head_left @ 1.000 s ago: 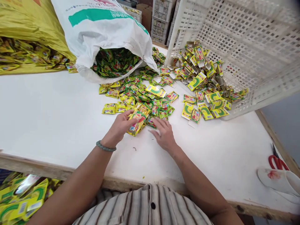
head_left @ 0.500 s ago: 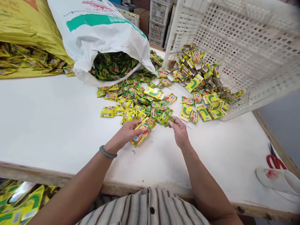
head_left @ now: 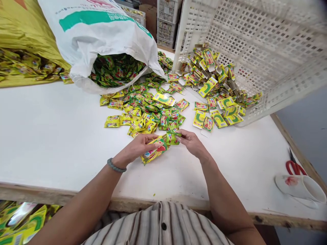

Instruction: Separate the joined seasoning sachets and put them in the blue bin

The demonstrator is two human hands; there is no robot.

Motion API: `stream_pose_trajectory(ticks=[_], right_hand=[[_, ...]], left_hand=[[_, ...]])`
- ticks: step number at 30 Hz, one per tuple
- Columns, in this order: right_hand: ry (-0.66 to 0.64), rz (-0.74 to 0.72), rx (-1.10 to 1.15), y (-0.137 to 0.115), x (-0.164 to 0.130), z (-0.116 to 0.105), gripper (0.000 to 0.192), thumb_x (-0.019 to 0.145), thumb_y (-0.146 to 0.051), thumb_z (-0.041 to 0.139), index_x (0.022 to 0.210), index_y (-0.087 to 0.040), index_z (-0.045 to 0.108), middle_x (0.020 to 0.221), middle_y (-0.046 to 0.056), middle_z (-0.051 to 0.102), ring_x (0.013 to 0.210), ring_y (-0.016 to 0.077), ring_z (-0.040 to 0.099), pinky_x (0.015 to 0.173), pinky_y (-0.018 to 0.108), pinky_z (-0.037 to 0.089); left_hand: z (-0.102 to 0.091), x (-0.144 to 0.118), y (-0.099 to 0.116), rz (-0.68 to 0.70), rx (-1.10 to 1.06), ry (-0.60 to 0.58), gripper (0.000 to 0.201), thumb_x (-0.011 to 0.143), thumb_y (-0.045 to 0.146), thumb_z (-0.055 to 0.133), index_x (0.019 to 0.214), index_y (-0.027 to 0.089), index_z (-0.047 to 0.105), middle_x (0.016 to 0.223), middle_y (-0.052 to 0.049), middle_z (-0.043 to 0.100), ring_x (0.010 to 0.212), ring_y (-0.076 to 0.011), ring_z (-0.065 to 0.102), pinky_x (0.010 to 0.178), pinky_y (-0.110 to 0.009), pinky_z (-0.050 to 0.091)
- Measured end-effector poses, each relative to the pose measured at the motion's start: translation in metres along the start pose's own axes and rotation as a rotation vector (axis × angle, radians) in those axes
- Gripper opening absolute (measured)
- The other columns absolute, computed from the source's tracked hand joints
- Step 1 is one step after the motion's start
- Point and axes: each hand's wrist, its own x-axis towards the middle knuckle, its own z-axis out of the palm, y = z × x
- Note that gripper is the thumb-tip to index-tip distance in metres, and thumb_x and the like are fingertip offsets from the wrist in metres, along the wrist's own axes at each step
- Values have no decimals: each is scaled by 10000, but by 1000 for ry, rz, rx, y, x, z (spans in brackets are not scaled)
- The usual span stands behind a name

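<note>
holding a stack of sachets [head_left: 154, 152] in my left hand [head_left: 136, 148], fingers clamped round it just above the table [head_left: 51, 136]. right hand [head_left: 192, 143] pinching one more sachet [head_left: 172, 138] against the stack's top end. risk as i judge it: the glossy packets could fan out and slip if the grip loosens. loose sachet pile [head_left: 145, 110] lies just beyond, white sack [head_left: 102, 37] and tipped crate [head_left: 255, 51] behind. bare table left and near, front edge close to my shirt; scissors [head_left: 293, 166] and cup [head_left: 301, 187] well right.
</note>
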Motion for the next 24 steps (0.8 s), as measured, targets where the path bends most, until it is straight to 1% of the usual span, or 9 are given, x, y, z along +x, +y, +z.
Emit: stream_pose_trajectory(ticks=[2, 6, 10, 13, 15, 18, 19, 21, 24], right_hand=[[-7, 17, 32, 0, 0, 0, 270, 764, -401, 614, 925, -191, 672, 797, -1, 627, 726, 143, 543, 708, 277, 444], [-11, 56, -42, 0, -1, -1, 247, 779, -380, 611, 925, -196, 686, 753, -8, 634, 689, 140, 540, 653, 255, 441], [-25, 14, -67, 0, -2, -3, 216, 816, -342, 568, 931, -199, 683, 817, 1, 651, 718, 143, 557, 657, 249, 440], [-18, -37, -230, 1, -1, -1, 185, 838, -278, 529, 902, -206, 687, 800, 3, 641, 709, 145, 548, 646, 250, 427], [3, -69, -357, 1, -2, 4, 181, 832, -216, 518, 885, -206, 691, 815, 14, 643, 716, 151, 551, 655, 260, 424], [-2, -118, -436, -3, -3, 13, 210, 826, -151, 509, 885, -211, 701, 863, 31, 658, 770, 163, 580, 704, 279, 435], [-7, -131, -434, -4, -3, 17, 207, 828, -149, 514, 881, -215, 703, 849, 30, 659, 774, 164, 585, 707, 280, 438], [10, -130, -372, -4, -3, 24, 157, 831, -186, 542, 863, -216, 694, 751, 13, 636, 707, 155, 576, 658, 269, 438], [103, -83, -185, -1, -3, 35, 84, 798, -274, 606, 829, -206, 644, 629, -22, 571, 594, 138, 545, 573, 254, 433]], left_hand=[[0, 0, -1, 7, -1, 14, 433, 705, 442, 739, 1040, 168, 726, 870, -65, 748, 718, -203, 657, 595, -251, 489], [0, 1, -1, -10, 48, 34, 425, 697, 445, 738, 1012, 160, 731, 763, -41, 730, 611, -170, 614, 507, -221, 432], [-1, 0, 2, -1, 105, 83, 426, 699, 456, 729, 1006, 161, 734, 716, -19, 714, 574, -157, 583, 477, -212, 397], [0, -1, 7, 24, 113, 56, 442, 690, 446, 736, 1025, 158, 736, 724, -25, 715, 592, -166, 589, 486, -217, 403], [1, -2, 9, 41, 125, 20, 416, 695, 434, 734, 1009, 161, 742, 748, -27, 718, 624, -171, 599, 506, -217, 416], [4, -2, 10, 43, 140, -51, 356, 703, 415, 735, 964, 173, 752, 767, -15, 721, 645, -164, 603, 523, -210, 423], [5, -1, 9, 33, 124, -73, 354, 696, 409, 743, 964, 178, 752, 770, -12, 724, 647, -164, 607, 528, -212, 428], [6, 0, 7, 2, 58, -89, 367, 671, 395, 768, 971, 185, 749, 777, -12, 733, 650, -170, 620, 539, -220, 445], [8, 1, 2, -56, -80, -51, 382, 645, 371, 795, 973, 182, 740, 835, -32, 753, 669, -177, 649, 573, -234, 477]])
